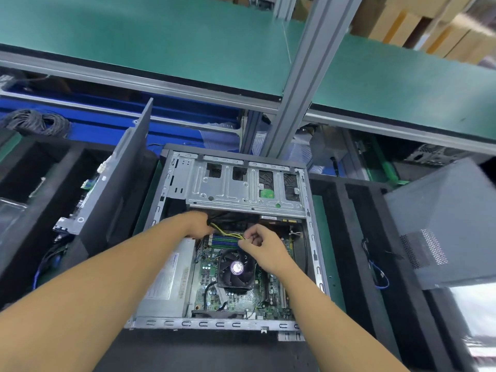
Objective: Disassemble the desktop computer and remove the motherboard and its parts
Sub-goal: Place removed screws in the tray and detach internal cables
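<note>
An open desktop case (312, 237) lies flat in front of me, side panel off. Inside it sit the green motherboard (236, 299), a black CPU fan (236, 268), blue and green memory slots (224, 240), a silver power supply (166, 285) at the left and a metal drive cage (241, 183) at the far end. My left hand (194, 224) reaches under the drive cage and grips a bundle of yellow and black cables (225, 232). My right hand (261, 247) pinches the other end of those cables just above the memory slots.
A dark side panel (123, 178) leans upright left of the case. Another grey case (442, 224) stands at the right. Black foam trays (351, 237) flank the case. A grey frame post (300, 76) and a green shelf (161, 36) rise behind it. Coiled black cables (35, 124) lie at far left.
</note>
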A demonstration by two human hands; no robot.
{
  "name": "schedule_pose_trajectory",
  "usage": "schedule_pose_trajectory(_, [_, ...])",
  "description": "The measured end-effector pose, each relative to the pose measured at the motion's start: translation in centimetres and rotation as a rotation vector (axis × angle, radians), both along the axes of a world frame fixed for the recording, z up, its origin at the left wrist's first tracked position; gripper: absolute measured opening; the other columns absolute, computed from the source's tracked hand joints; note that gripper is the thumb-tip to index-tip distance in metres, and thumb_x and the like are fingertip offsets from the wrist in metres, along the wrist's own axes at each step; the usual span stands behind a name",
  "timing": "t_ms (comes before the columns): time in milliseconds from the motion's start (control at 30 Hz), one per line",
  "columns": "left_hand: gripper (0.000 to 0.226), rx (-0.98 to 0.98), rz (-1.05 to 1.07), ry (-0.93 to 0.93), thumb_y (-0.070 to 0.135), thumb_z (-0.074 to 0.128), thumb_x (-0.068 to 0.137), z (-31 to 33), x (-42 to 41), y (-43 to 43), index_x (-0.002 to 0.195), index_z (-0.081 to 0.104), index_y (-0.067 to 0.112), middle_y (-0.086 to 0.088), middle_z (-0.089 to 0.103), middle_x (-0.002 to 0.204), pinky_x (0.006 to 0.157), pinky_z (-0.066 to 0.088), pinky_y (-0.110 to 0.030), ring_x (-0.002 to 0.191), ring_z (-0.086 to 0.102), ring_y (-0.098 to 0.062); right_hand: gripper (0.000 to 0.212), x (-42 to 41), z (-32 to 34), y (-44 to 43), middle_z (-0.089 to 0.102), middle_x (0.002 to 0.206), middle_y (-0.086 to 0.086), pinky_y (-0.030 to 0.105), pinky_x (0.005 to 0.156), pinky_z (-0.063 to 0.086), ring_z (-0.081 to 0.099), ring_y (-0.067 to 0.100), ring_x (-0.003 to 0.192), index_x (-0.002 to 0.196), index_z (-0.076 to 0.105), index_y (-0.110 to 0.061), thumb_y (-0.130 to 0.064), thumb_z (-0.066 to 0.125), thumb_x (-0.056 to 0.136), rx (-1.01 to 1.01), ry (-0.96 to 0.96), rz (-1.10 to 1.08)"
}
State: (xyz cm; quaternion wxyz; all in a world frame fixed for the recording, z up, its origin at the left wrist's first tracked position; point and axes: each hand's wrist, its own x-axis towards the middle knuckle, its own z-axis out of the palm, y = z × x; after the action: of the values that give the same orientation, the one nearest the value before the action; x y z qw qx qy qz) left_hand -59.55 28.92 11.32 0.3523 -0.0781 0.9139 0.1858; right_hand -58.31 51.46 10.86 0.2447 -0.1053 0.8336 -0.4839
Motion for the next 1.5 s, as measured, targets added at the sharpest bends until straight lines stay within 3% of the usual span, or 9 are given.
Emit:
schedule_pose_trajectory(367, [0.024,-0.067,0.014,-0.015,0.007,0.043,0.098,-0.3,0.3,0.5,0.075,0.049,0.007,-0.002,0.041,0.07,0.048,0.03,-0.022,0.063,0.043,-0.014,0.006,1.0,0.0,-0.4,0.066,0.101,-0.003,0.004,0.068,0.041,0.053,-0.002,0.076,0.098,0.064,-0.029,-0.024,0.064,0.095,0.017,0.075,-0.062])
schedule_pose_trajectory(600, [0.036,0.031,0.029,-0.001,0.037,0.068,0.091,-0.5,-0.2,0.0,0.068,0.051,0.016,0.001,0.049,0.065,0.045,0.032,-0.022,0.055,0.041,-0.011,0.007,1.1,0.0,-1.0,0.062,0.099,-0.003,0.005,0.065,0.041,0.054,0.006,0.081,0.102,0.064,-0.022,-0.019,0.062,0.096,0.031,0.073,-0.035])
schedule_pose_trajectory(733, [0.034,-0.003,0.009,-0.028,0.031,0.065,0.094,-0.8,-0.5,0.0,0.067,0.05,0.016,0.001,0.049,0.067,0.05,0.033,-0.022,0.058,0.04,-0.011,0.007,1.3,-0.2,-1.1,0.065,0.101,0.001,0.008,0.066,0.043,0.053,0.007,0.079,0.102,0.064,-0.021,-0.02,0.063,0.095,0.05,0.072,0.009])
schedule_pose_trajectory(833, [0.033,-0.015,0.029,-0.038,0.031,0.056,0.099,-0.7,-0.5,0.1,0.073,0.049,0.013,0.0,0.047,0.071,0.052,0.035,-0.023,0.061,0.041,-0.012,0.006,1.2,-0.3,-1.1,0.065,0.101,0.002,0.014,0.069,0.045,0.053,0.006,0.077,0.1,0.063,-0.023,-0.02,0.062,0.095,0.057,0.069,0.027])
schedule_pose_trajectory(1000, [0.03,-0.112,0.014,-0.043,0.018,0.039,0.105,-0.2,-1.0,0.9,0.121,0.057,0.001,-0.004,0.048,0.085,0.075,0.037,-0.028,0.083,0.047,-0.021,0.005,1.0,-0.5,-1.2,0.065,0.101,0.007,0.018,0.069,0.046,0.049,0.008,0.075,0.1,0.063,-0.021,-0.022,0.063,0.095,0.042,0.044,0.028])
schedule_pose_trajectory(1067, [0.028,-0.197,-0.03,-0.065,0.012,0.037,0.102,-0.2,-1.3,1.7,0.115,0.06,0.003,-0.004,0.05,0.08,0.069,0.04,-0.03,0.068,0.049,-0.018,0.005,0.9,-0.6,-1.1,0.064,0.098,0.007,0.018,0.068,0.045,0.048,0.008,0.075,0.1,0.062,-0.02,-0.022,0.064,0.095,0.03,0.032,0.03])
schedule_pose_trajectory(1167, [0.022,-0.317,-0.064,-0.094,0.011,0.039,0.097,-0.5,-1.6,2.8,0.082,0.055,0.01,-0.002,0.051,0.071,0.068,0.046,-0.031,0.059,0.049,-0.014,0.003,0.7,-0.9,-1.0,0.059,0.089,-0.002,0.013,0.065,0.043,0.046,0.007,0.072,0.097,0.061,-0.02,-0.02,0.063,0.095,0.02,0.023,0.029])
schedule_pose_trajectory(1333, [0.018,-0.348,-0.104,-0.145,0.016,0.04,0.096,-1.2,-2.6,3.7,0.097,0.058,0.014,0.0,0.052,0.083,0.094,0.051,-0.039,0.089,0.057,-0.022,0.008,0.1,-1.7,-0.9,0.056,0.1,0.001,0.015,0.065,0.04,0.047,0.007,0.075,0.107,0.058,-0.017,-0.018,0.056,0.1,0.063,0.027,-0.083])
schedule_pose_trajectory(1500, [0.016,-0.434,-0.107,-0.088,0.029,0.04,0.096,-2.0,-3.3,5.8,0.104,0.054,0.029,0.004,0.053,0.116,0.091,0.042,-0.039,0.116,0.053,-0.025,0.011,-1.0,-1.9,-0.7,0.057,0.109,0.003,0.018,0.064,0.042,0.054,0.013,0.088,0.113,0.054,-0.014,-0.019,0.049,0.103,0.001,-0.094,-0.337])
